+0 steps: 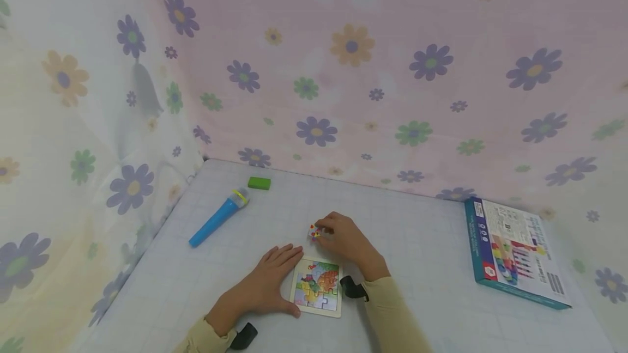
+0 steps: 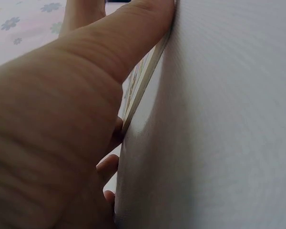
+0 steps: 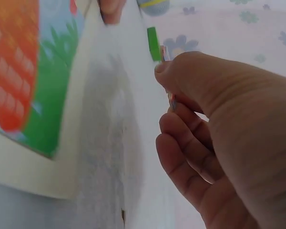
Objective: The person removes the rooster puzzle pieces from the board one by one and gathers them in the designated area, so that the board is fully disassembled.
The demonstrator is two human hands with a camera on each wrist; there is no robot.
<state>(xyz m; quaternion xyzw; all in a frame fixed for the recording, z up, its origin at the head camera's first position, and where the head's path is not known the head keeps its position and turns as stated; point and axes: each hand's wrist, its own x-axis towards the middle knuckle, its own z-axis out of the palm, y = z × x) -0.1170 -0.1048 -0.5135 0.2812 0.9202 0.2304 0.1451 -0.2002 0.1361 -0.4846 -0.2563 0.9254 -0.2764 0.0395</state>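
A small square jigsaw puzzle [image 1: 319, 282] in a pale wooden tray [image 1: 319, 313] lies flat on the table. It carries a bright cartoon picture. My left hand [image 1: 262, 287] rests along the tray's left side, fingers extended and thumb by the lower left corner; the left wrist view shows the thumb over the tray's edge [image 2: 145, 88]. Just beyond the tray, my right hand [image 1: 345, 238] pinches a small colourful puzzle piece [image 1: 313, 231] between thumb and fingers. In the right wrist view the piece [image 3: 171, 100] is seen edge-on, mostly hidden by the thumb.
A blue toy microphone [image 1: 218, 222] lies at the table's left, with a green block [image 1: 259, 183] behind it. A flat boxed set [image 1: 515, 252] with printed pictures lies at the right. Flowered cloth [image 1: 351, 45] hangs behind and at the sides of the white-covered table [image 1: 417, 244].
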